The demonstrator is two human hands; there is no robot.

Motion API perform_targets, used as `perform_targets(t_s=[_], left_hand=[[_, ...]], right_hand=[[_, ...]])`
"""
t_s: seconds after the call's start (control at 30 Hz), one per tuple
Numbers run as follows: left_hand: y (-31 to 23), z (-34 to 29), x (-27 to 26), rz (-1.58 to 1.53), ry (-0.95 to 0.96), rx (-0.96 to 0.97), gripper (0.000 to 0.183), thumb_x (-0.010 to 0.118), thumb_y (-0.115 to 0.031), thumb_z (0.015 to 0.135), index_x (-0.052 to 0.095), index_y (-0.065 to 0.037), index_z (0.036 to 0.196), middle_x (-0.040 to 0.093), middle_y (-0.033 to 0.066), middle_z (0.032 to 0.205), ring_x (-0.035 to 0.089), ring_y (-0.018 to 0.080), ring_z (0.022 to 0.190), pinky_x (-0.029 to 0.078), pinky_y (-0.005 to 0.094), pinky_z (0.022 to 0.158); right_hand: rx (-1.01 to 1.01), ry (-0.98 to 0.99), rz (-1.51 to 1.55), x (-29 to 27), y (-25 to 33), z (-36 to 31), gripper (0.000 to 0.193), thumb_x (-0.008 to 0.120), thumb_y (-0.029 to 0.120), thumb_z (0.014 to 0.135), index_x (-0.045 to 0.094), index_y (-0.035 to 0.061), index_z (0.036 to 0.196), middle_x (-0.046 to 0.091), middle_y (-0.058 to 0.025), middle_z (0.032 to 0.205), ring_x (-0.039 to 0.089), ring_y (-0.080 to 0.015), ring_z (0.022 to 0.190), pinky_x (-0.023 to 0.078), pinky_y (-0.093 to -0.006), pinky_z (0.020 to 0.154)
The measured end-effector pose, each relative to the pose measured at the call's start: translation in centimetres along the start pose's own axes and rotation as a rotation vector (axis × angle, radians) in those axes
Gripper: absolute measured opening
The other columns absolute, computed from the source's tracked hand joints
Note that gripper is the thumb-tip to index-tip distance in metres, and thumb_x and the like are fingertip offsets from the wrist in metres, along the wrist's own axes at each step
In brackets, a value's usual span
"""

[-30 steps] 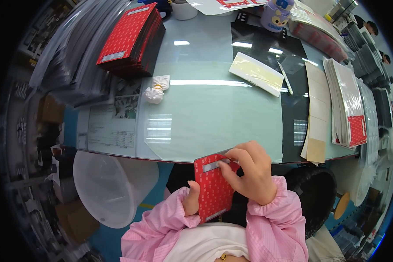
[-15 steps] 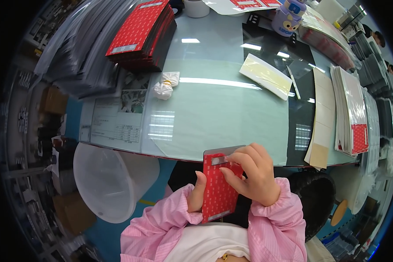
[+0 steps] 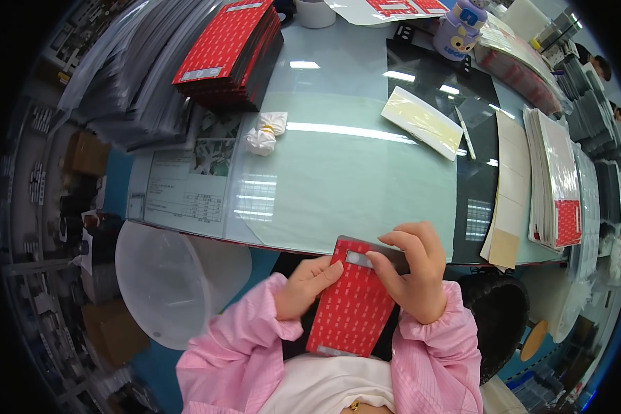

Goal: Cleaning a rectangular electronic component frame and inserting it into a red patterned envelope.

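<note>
Close to my body, a thin flat panel (image 3: 352, 300) faced with red patterned film is tilted between my hands. A pale strip shows near each of its short ends, and a grey edge shows at its top. My left hand (image 3: 309, 284) grips the left side, thumb on the red face and fingers hidden behind. At the upper right corner, my right hand (image 3: 421, 272) holds the panel with its thumb on the face near the pale strip, other fingers curled at the grey edge. Similar red-faced panels (image 3: 221, 52) are stacked at the table's far left.
On the glass-topped table (image 3: 352, 186) lie a crumpled white bundle (image 3: 265, 133), a yellow-white pad (image 3: 423, 123) and a pen (image 3: 465, 132). Sheets in clear sleeves (image 3: 127, 76) pile up at left. A purple bottle (image 3: 457, 31) stands far right. A white bin (image 3: 162, 286) is below.
My left hand has moved up along the panel's left side, its thumb now on the red face. The panel has tilted to lean right at the top, and my right hand has shifted slightly right.
</note>
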State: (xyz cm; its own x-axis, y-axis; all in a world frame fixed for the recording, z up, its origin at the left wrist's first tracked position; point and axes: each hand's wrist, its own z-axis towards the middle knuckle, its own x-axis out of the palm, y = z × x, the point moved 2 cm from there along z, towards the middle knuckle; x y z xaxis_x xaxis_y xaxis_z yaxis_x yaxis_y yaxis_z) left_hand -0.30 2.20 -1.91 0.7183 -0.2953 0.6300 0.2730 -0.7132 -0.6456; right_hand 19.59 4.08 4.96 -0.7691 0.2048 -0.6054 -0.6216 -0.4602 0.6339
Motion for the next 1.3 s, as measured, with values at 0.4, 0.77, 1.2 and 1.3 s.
perform_targets(t_s=[0.4,0.77,1.2,1.3], left_hand=[[-12.5,8.1,0.9,1.759,0.164,0.421,0.024,0.067,-0.028,0.095,0.072,-0.010,0.109,0.072,0.0128,0.091,0.068,0.0348,0.090,0.053,0.0430,0.081],[-7.5,7.6,3.7,1.592,0.002,0.855,0.038,0.088,-0.033,0.074,0.063,-0.009,0.088,0.060,0.0072,0.098,0.059,0.0291,0.092,0.046,0.0390,0.082],[-5.5,7.0,2.7,1.435,-0.182,0.760,0.014,0.071,0.001,0.081,0.058,-0.001,0.081,0.064,0.0107,0.095,0.064,0.0285,0.078,0.051,0.0373,0.067],[-5.4,6.9,2.4,1.407,-0.168,0.752,0.012,0.069,0.003,0.080,0.057,-0.001,0.080,0.064,0.0105,0.095,0.064,0.0275,0.075,0.051,0.0366,0.065]], right_hand=[[0.316,-0.106,0.187,-1.3,-2.9,-2.1,0.002,0.064,-0.002,0.096,0.066,-0.0033,0.097,0.062,-0.0069,0.085,0.053,-0.0122,0.071,0.043,-0.0257,0.065],[0.317,-0.134,0.006,-0.9,-7.3,-4.8,0.004,0.068,-0.001,0.093,0.068,-0.0008,0.097,0.065,-0.0087,0.085,0.060,-0.0183,0.072,0.047,-0.0295,0.064],[0.285,-0.133,-0.060,-0.7,-7.3,-5.1,0.006,0.069,-0.004,0.089,0.068,0.0011,0.093,0.064,-0.0094,0.085,0.060,-0.0205,0.071,0.047,-0.0304,0.063],[0.290,-0.145,-0.063,-0.5,-7.2,-5.2,0.007,0.071,-0.002,0.088,0.068,0.0026,0.092,0.064,-0.0077,0.083,0.059,-0.0217,0.070,0.045,-0.0325,0.063]])
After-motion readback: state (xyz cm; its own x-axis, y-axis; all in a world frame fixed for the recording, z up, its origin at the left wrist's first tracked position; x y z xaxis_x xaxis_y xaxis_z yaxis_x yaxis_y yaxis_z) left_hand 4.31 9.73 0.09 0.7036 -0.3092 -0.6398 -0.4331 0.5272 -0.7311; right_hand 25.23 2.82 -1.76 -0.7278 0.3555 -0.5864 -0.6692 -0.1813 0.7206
